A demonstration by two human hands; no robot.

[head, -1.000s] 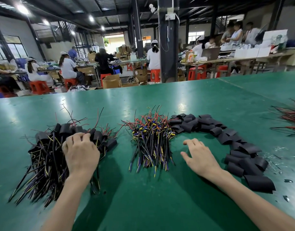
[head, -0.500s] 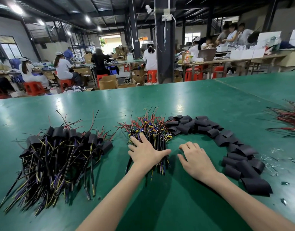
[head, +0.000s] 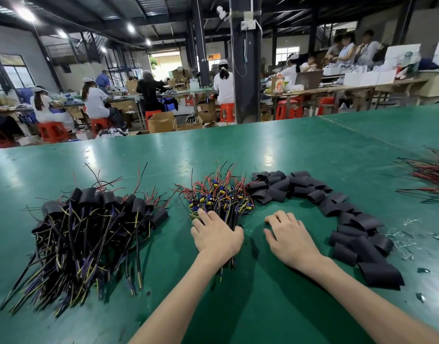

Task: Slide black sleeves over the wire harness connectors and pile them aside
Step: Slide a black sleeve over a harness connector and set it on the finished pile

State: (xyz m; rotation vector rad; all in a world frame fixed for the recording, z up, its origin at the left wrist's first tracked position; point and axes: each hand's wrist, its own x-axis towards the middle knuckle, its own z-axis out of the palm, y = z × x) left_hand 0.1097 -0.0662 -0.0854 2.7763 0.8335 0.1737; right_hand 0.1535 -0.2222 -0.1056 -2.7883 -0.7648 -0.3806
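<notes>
Green bench (head: pixel 287 150): left hand (head: pixel 217 238) grip curled on harness bundle (head: pixel 220 194); right hand (head: pixel 291 238) relaxed on bench.

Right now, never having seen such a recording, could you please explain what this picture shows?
There is no machine here: a person works with bare hands, and the one picture comes from a camera worn on their head, looking forward and down. On the green table lie three groups. On the left, a pile of harnesses already wearing black sleeves. In the middle, a bundle of bare harnesses with coloured connectors. On the right, a curved row of loose black sleeves. The left hand rests on the middle bundle; whether it grips a harness I cannot tell. The right hand rests on the table beside it, fingers loosely curled, holding nothing.
</notes>
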